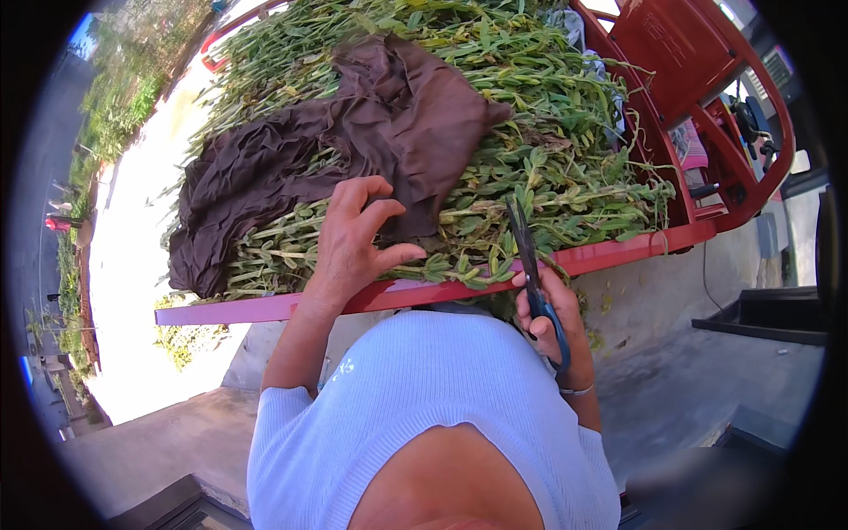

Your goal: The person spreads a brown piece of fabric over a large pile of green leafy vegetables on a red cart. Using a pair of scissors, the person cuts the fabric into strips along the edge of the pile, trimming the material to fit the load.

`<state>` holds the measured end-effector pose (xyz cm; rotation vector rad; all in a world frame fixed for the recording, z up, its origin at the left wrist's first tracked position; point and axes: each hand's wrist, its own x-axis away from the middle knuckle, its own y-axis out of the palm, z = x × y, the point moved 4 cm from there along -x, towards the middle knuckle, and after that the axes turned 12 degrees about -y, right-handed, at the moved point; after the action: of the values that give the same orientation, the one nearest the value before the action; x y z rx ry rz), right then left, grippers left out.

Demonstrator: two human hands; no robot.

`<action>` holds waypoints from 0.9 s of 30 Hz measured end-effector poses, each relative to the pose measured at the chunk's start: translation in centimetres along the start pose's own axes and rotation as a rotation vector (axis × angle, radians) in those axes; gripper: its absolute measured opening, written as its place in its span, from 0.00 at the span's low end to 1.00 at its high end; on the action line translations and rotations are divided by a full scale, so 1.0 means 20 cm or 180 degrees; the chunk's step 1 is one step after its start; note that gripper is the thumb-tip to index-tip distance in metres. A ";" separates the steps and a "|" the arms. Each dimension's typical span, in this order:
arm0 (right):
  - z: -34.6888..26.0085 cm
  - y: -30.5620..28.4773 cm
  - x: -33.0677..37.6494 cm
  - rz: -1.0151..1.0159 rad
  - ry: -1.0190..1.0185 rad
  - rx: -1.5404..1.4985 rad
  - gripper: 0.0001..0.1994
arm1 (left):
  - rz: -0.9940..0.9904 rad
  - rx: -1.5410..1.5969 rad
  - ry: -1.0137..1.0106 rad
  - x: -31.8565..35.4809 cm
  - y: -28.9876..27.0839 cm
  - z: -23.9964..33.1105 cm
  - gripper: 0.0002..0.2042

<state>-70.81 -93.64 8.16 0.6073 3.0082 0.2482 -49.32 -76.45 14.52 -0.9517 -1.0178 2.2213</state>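
Note:
My left hand (353, 237) hovers over the near edge of the plant pile, its thumb and fingers apart and curved, with nothing between them. In my right hand (555, 311) are scissors (528, 252) with dark blades and blue handles. Their blades point away from me, over the red rail (609, 256). Cut green leafy stalks (539, 177) lie in a thick heap under both hands. A crumpled dark brown cloth (415, 115) is spread across the heap, and its near corner reaches just beyond my left hand.
The heap fills the bed of a red vehicle, whose red frame and panel (680, 53) rise at the right. A pink item (693, 155) sits behind that frame. Grey concrete floor (671, 380) lies below, with a dark step (768, 314) at right. Bushes (132, 97) grow at far left.

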 end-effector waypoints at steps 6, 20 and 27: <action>-0.19 -0.01 -0.05 -0.0141 -0.0618 0.1550 0.40 | 0.0097 -0.0563 -0.0404 0.07 0.03 -0.13 0.28; -0.23 0.49 -1.39 -0.0168 -0.1679 0.5006 0.23 | 0.0898 0.0239 -0.0249 0.12 -0.01 -0.27 0.15; -0.36 0.08 -1.10 0.0750 -0.1775 0.4374 0.15 | 0.1470 -0.0073 0.0221 0.23 -0.12 -0.14 0.12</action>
<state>-50.61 -101.77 16.12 0.8346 2.1259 -1.7272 -49.60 -70.61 13.29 -1.3774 -0.8574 2.5218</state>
